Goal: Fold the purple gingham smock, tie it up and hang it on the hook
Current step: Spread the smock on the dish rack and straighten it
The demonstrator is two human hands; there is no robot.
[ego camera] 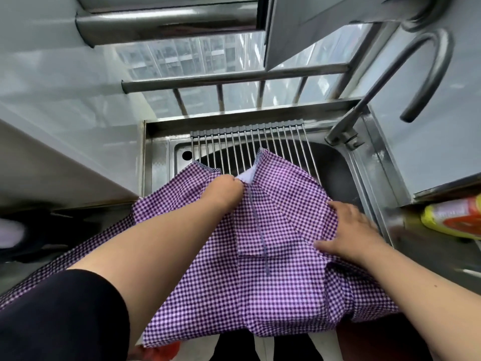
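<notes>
The purple gingham smock [273, 243] lies spread over the sink [161, 152] at frame centre. Left hand [223, 190] pinches its top edge; right hand [351, 230] presses flat, fingers spread. Light, limp cloth: best gripped at hems.

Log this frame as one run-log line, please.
stage: folding | smock spread over sink rack | left hand pinching top edge | right hand pressing cloth | untied, unhung

1. Smock [281, 230]: thin woven cloth, matt, creased around the pinching left hand [223, 190].
2. Sink [158, 162] beyond the grip: brushed steel, dull sheen.
3. Rack [250, 144]: polished metal rods.
4. Tap [390, 82]: glossy metal.
5. Packet [455, 217], right of the right hand [351, 230]: shiny plastic.
</notes>
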